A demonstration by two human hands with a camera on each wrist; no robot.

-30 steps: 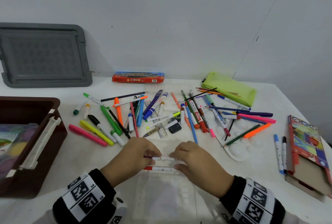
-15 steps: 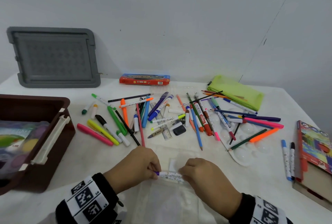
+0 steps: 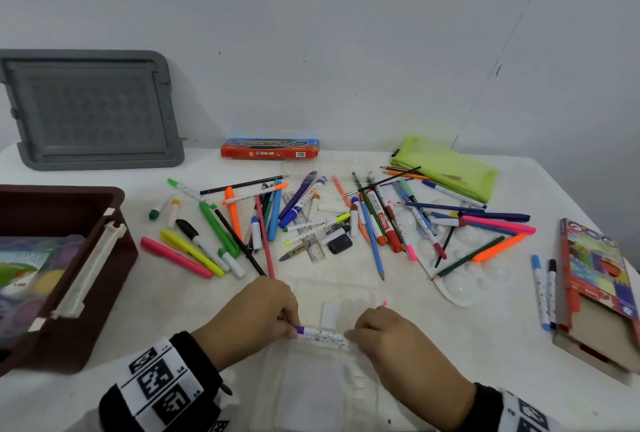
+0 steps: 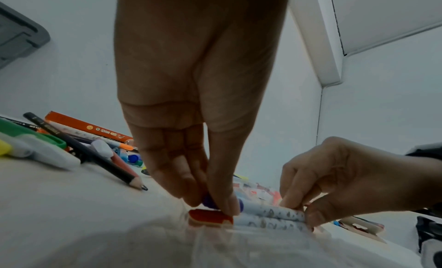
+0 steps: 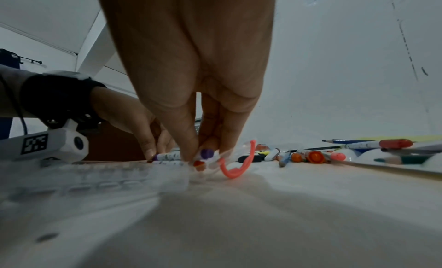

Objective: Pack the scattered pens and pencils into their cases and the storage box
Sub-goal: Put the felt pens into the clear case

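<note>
Near the front edge of the white table [image 3: 485, 379], my left hand [image 3: 252, 317] and my right hand [image 3: 391, 341] each pinch one end of a purple-capped marker [image 3: 320, 334] with a white patterned barrel. My left fingertips [image 4: 229, 204] close on the purple cap end, my right fingertips [image 4: 294, 200] on the far end. I hold it level at the mouth of a clear plastic case [image 3: 311, 390] lying flat before me. Just beneath it a red-capped marker [image 4: 210, 218] of the same pattern already lies in the case. A curved pink strap [image 5: 235, 164] sits at the case's right end, beside my right hand.

Beyond my hands the scattered pens and pencils [image 3: 346, 220] lie in a loose heap across the middle of the table, some resting on a white paint palette [image 3: 464, 279]. A brown storage box [image 3: 69, 258] stands at the left, with its grey lid [image 3: 90, 109] leaning on the wall behind. An orange pencil box [image 3: 270, 148] and a green pouch [image 3: 446, 163] lie at the back, and an open cardboard pencil case [image 3: 599, 289] at the right.
</note>
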